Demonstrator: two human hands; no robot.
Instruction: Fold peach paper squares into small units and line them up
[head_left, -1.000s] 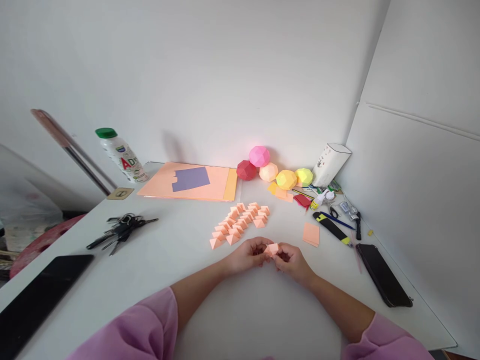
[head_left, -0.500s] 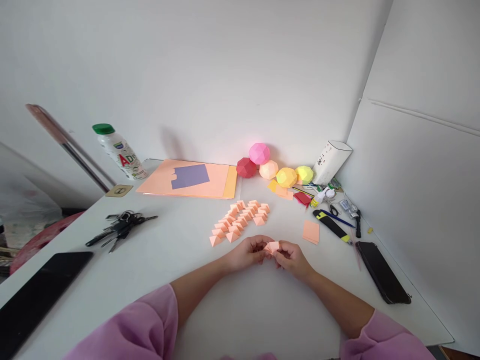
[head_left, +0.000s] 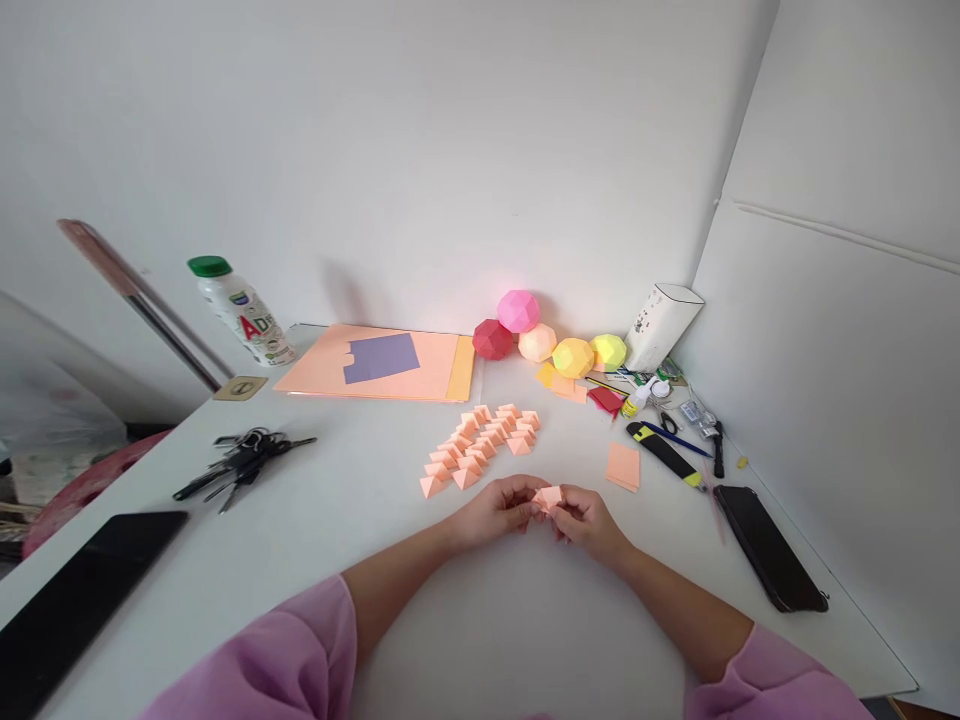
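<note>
Between my two hands is a small peach piece of folded paper (head_left: 550,496), partly covered by fingers. My left hand (head_left: 499,510) pinches its left side, and my right hand (head_left: 590,520) grips its right side with thumb and fingers. Just beyond my left hand, several peach folded paper units (head_left: 466,477) stand in slanting rows on the table. A small stack of flat peach paper squares (head_left: 623,467) lies to the right, past my right hand.
Faceted paper balls (head_left: 574,357) sit against the wall. A utility knife (head_left: 664,453), glue bottle (head_left: 638,398) and black phone (head_left: 770,547) lie on the right. Keys (head_left: 246,461), a plastic bottle (head_left: 244,315), a black slab (head_left: 86,585) and large paper sheets (head_left: 315,365) are on the left.
Both hands keep hold of the folded paper, which has turned slightly between the fingers. The whole view has shifted a little downward in the frame.
</note>
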